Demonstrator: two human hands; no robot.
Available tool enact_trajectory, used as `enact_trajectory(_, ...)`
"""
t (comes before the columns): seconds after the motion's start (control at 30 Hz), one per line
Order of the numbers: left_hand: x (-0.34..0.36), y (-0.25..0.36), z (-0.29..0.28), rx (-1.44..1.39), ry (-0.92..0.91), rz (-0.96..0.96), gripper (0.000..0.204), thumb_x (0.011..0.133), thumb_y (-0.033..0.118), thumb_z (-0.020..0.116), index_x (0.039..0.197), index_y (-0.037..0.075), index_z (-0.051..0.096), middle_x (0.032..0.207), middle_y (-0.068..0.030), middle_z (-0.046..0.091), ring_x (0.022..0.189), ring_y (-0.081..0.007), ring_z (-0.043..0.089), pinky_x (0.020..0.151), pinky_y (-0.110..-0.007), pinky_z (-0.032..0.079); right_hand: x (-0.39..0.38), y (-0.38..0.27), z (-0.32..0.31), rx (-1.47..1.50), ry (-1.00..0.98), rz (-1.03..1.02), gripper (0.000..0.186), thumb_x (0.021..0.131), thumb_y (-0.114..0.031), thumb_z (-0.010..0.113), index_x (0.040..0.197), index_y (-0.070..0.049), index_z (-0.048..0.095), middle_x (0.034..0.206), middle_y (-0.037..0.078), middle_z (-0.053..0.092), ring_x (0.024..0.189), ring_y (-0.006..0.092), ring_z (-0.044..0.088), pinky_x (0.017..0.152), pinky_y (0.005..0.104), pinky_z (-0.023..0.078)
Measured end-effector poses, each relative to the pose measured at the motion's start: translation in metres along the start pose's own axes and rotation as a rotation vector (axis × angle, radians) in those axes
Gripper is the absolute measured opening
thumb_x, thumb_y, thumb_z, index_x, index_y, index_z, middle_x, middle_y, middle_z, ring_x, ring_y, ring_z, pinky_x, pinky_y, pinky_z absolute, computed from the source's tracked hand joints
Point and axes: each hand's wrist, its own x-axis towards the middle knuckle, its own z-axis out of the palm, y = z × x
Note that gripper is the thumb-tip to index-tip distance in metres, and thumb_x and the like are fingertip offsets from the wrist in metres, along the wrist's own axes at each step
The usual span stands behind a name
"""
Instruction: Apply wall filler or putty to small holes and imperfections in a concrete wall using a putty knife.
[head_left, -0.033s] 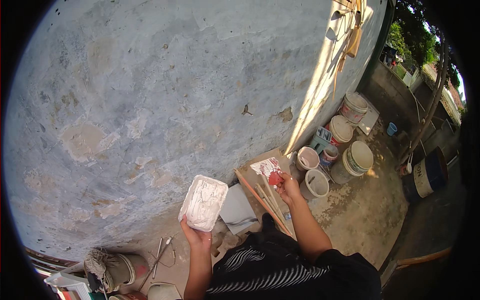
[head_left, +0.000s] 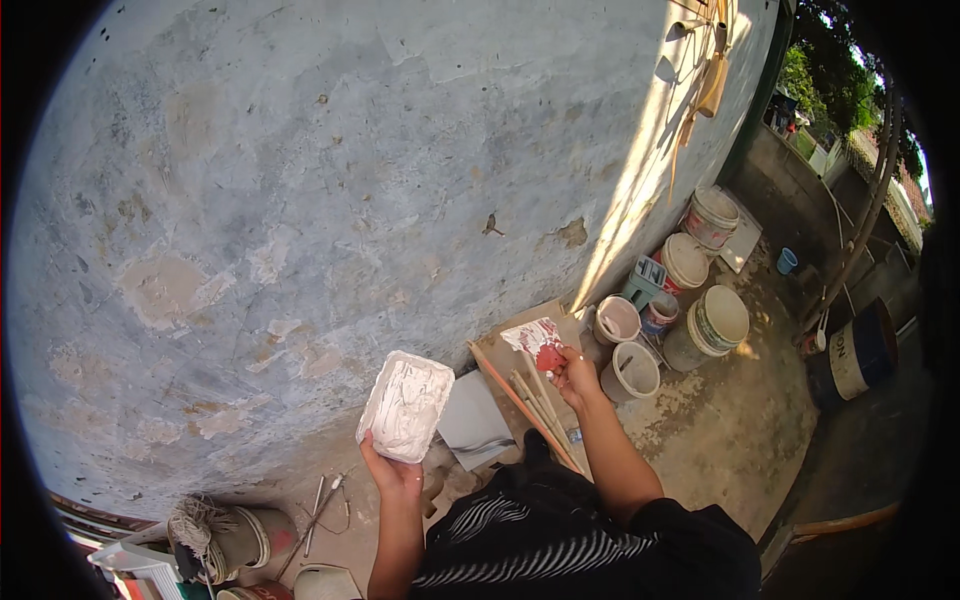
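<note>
My left hand [head_left: 393, 468] grips the near end of a shallow rectangular tray [head_left: 376, 390], thumb along its side. Whitish putty [head_left: 412, 402] fills the tray, its top uneven and streaked. In my right hand [head_left: 574, 382] is a flat red putty spreader [head_left: 549, 358], pinched by its near edge. White putty smears its far part. The spreader is held apart from the tray, to its right. Beyond both hands rises a weathered blue-grey wall [head_left: 350, 200] with rough, paler patches [head_left: 165, 288].
Wooden sticks [head_left: 535, 400] and a grey sheet [head_left: 476, 422] lie at the wall's foot. Several buckets [head_left: 632, 372] stand along the right, with a dark drum [head_left: 850, 358] farther over. At lower left are a bucket [head_left: 245, 540] with a stringy mop [head_left: 200, 525] and thin rods [head_left: 318, 515].
</note>
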Motion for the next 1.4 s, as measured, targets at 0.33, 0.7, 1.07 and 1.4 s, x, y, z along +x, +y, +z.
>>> enact_trajectory(0.33,0.037,-0.066,0.05,0.016,0.128,0.132,0.063,0.095,0.041,0.045,0.144,0.003,0.04,0.147,-0.0125,0.047,0.133,-0.0301,0.048,0.111,-0.046,0.039,0.173,-0.018,-0.021,-0.185,0.1,0.131,0.007,0.095,-0.015,0.053,0.098,-0.01,0.058,0.084,0.004,0.063,0.068,0.0146,0.059,0.06,0.032,0.051)
enact_trajectory(0.7,0.011,-0.109,0.06,-0.075,0.293,0.29,0.064,0.094,0.042,0.047,0.147,0.006,0.037,0.147,-0.0129,0.046,0.132,-0.0336,0.049,0.109,-0.051,0.042,0.276,-0.048,0.015,-0.059,-0.055,0.15,0.015,0.099,-0.01,0.044,0.098,0.0,0.055,0.091,0.015,0.07,0.078,0.02,0.065,0.065,0.0291,0.054)
enact_trajectory(1.07,0.02,-0.123,0.069,-0.055,0.215,0.303,0.065,0.094,0.042,0.048,0.146,0.004,0.038,0.147,-0.0132,0.046,0.133,-0.031,0.048,0.111,-0.046,0.04,0.228,-0.046,-0.028,-0.156,0.067,0.157,0.009,0.095,-0.014,0.051,0.095,-0.009,0.058,0.082,0.007,0.067,0.068,0.0162,0.061,0.055,0.031,0.05)
enact_trajectory(1.4,0.019,-0.117,0.074,-0.061,0.205,0.293,0.064,0.094,0.041,0.048,0.145,0.003,0.039,0.146,-0.013,0.048,0.133,-0.0297,0.048,0.112,-0.044,0.039,0.245,-0.045,0.032,-0.082,0.117,0.137,0.016,0.099,-0.014,0.043,0.099,-0.001,0.051,0.08,0.013,0.067,0.061,0.0178,0.061,0.05,0.0317,0.055)
